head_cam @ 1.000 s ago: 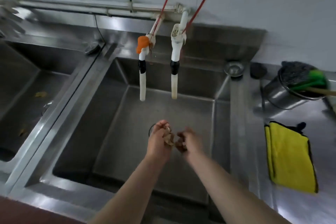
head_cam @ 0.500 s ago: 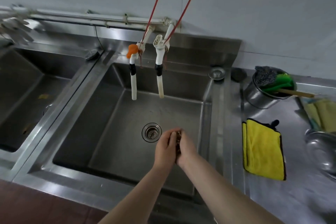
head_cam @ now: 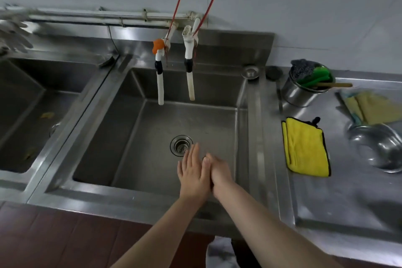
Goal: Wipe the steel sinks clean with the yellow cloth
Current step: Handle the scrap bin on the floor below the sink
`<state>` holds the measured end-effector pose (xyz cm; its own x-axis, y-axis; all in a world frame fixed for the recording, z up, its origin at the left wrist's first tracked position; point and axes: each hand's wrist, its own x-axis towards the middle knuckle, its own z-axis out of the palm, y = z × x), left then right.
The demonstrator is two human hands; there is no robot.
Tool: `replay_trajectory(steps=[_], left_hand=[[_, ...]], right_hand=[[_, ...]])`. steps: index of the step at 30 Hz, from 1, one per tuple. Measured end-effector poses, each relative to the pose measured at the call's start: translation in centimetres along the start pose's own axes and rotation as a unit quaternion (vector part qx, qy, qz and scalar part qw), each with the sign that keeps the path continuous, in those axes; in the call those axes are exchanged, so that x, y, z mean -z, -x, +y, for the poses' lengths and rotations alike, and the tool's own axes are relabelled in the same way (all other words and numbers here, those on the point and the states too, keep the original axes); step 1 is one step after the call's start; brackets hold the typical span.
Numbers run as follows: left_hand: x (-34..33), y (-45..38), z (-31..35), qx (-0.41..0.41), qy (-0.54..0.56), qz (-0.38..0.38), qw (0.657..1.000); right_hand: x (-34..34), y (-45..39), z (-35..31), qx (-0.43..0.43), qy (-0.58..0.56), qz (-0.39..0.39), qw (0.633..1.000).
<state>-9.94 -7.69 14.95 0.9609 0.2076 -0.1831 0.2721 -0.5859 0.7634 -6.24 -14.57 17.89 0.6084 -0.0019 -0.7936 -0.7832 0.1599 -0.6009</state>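
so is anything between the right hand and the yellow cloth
Nothing visible except the sink's right wall. The right hand is over the basin against the left hand; the yellow cloth lies uncovered on the counter beyond.

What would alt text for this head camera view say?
Two bare hands, left hand and right hand, press together above the middle steel sink near its drain. A folded yellow cloth lies untouched on the counter to the right, beyond two white taps.

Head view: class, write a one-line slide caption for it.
Left hand and right hand press together over the steel sink; the folded yellow cloth lies untouched beside it.
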Motion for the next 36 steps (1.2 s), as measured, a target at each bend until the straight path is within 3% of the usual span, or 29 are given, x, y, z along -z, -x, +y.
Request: replay_trajectory(steps=[4,7,10,13,25,29,32,36], left_hand=[[1.2,3.0,-0.4,0.05,0.179,-0.045,0.981],[2.1,5.2,-0.8,0.055,0.229,-0.053,0.97],[2.9,7.2,-1.2,0.022,0.221,-0.026,0.975],[2.6,9.1,-1.6,-0.01,0.194,-0.046,0.98],[-4.6,17.2,-1.1,0.024,0.118,-0.152,0.981],[-9.2,20.9,-1.0,0.061,0.043,-0.209,0.975],[-12.5,23.8,-0.9,0.088,0.019,-0.201,0.975],[-16.2,27.1,-0.7,0.12,-0.007,-0.21,0.97]], right_hand=[[-0.5,1.9,3.6,0.02,-0.013,0.014,1.0],[0.6,3.8,5.4,0.025,-0.059,0.052,0.997],[2.4,5.8,6.5,0.021,-0.085,0.063,0.994],[4.8,7.3,7.6,0.019,-0.094,0.074,0.993],[18.1,9.2,13.7,0.012,-0.045,0.09,0.995],[24.3,9.5,16.2,-0.017,0.012,0.084,0.996],[29.0,10.1,18.0,-0.052,0.08,0.056,0.994],[35.1,11.1,20.0,-0.032,0.173,0.09,0.98]])
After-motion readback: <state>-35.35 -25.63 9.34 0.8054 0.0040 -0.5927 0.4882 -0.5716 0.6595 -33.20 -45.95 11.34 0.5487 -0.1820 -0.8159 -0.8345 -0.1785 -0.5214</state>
